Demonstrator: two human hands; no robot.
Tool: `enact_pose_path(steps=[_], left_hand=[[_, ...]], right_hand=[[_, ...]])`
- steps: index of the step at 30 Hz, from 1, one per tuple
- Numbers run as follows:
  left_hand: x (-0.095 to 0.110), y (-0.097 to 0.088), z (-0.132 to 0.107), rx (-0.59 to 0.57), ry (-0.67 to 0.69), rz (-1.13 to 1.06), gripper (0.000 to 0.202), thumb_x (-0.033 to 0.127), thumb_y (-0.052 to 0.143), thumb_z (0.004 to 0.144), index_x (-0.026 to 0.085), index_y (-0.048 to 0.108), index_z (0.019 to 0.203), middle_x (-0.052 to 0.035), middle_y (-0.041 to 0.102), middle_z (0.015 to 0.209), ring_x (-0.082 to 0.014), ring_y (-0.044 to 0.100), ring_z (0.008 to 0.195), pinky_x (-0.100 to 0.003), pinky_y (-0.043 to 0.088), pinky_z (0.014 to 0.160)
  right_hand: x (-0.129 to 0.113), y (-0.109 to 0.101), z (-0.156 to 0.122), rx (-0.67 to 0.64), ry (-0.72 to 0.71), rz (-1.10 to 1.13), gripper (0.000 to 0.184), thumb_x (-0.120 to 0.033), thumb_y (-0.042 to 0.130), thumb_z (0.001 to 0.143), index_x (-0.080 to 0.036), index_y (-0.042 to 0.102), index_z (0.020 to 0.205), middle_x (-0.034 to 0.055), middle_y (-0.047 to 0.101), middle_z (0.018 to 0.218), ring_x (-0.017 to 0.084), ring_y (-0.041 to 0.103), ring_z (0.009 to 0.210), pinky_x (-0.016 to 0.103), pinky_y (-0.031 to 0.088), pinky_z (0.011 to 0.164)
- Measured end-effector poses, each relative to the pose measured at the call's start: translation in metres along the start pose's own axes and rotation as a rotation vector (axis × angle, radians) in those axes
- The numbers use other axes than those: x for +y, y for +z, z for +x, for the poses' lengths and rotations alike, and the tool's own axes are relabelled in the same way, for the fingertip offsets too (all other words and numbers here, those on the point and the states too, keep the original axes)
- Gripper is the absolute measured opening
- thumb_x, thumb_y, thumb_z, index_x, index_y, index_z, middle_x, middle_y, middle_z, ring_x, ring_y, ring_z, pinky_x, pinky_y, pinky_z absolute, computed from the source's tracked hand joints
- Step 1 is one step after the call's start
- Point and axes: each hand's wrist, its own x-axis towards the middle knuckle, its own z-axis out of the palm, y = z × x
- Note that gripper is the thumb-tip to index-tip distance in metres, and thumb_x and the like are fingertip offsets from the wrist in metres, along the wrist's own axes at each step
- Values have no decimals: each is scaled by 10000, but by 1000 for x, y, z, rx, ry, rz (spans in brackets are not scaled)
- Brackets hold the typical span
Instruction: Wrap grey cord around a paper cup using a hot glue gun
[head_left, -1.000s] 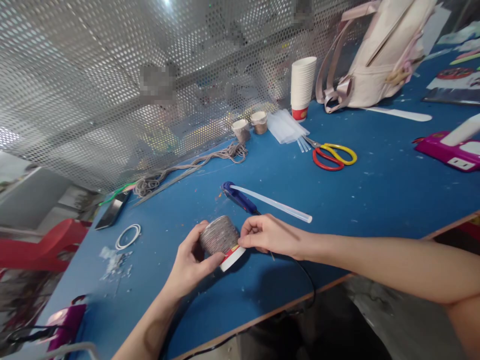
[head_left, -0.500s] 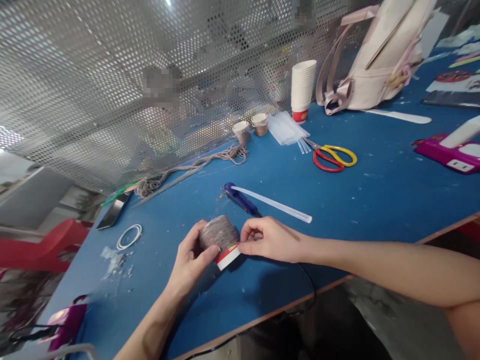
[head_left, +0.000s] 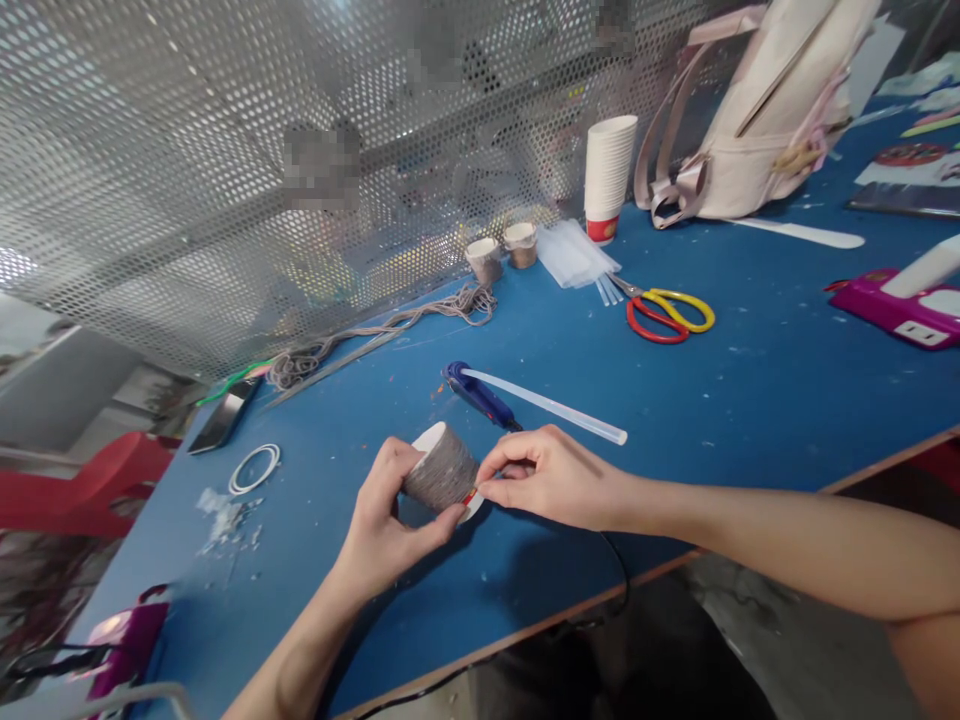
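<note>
A paper cup (head_left: 442,472) wound with grey cord is tilted in my left hand (head_left: 386,520), its white mouth turned up and to the left. The fingers of that hand are at the mouth and the thumb presses near the base. A strip of red and the white lower end show below the cord. My right hand (head_left: 544,470) pinches with thumb and forefinger at the bare red edge; what sits between those fingertips is hidden. Just beyond the hands lies a blue glue gun (head_left: 480,395) with a long clear glue stick (head_left: 547,402) in its back.
Farther back are a heap of grey cord (head_left: 300,362), two small wrapped cups (head_left: 484,262), a stack of paper cups (head_left: 609,175), clear glue sticks in a bag (head_left: 574,255), scissors (head_left: 664,315) and a backpack (head_left: 750,160). A white ring (head_left: 255,470) and phone (head_left: 225,415) lie left.
The cup has turned and tipped in my left hand, so its white mouth now shows and less red is visible. My left thumb has shifted right along the base; the right hand keeps its pinch.
</note>
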Motion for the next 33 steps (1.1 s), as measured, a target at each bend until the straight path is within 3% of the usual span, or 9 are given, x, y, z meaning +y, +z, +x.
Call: enact_pose_path(steps=[7, 12, 19, 28, 33], left_hand=[[0, 1, -2, 5, -48, -17, 211, 230, 724, 690, 208, 556, 817, 2, 497, 749, -140, 475, 676, -249, 387, 563], [1, 1, -2, 23, -55, -33, 238, 219, 735, 682, 210, 545, 825, 13, 500, 742, -132, 472, 665, -247, 382, 569], [3, 2, -2, 55, -64, -70, 209, 224, 714, 682, 203, 536, 789, 16, 475, 707, -127, 452, 641, -239, 372, 534], [2, 2, -4, 61, -113, -117, 227, 235, 725, 657, 201, 545, 792, 13, 490, 720, -127, 465, 642, -238, 386, 547], [2, 3, -4, 60, -88, -103, 230, 235, 721, 666, 202, 541, 806, 16, 485, 721, -125, 459, 641, -234, 391, 553]], right_hand=[[-12, -4, 2, -11, 137, 178, 65, -193, 658, 762, -149, 687, 724, -50, 503, 551, 72, 428, 528, 194, 346, 509], [-9, -3, 3, -8, 132, 264, 53, -197, 664, 758, -154, 692, 746, -11, 631, 677, 95, 533, 629, 204, 411, 594], [1, -4, 4, 31, 79, 130, 130, -280, 667, 765, -151, 677, 759, -45, 502, 583, 80, 441, 555, 205, 330, 513], [-2, 1, 4, 9, 159, 130, 154, -274, 693, 752, -157, 609, 698, -85, 394, 503, 45, 310, 462, 200, 236, 440], [0, 7, 3, 26, 181, 140, 201, -308, 722, 715, -171, 577, 688, -101, 369, 471, 45, 309, 441, 207, 186, 424]])
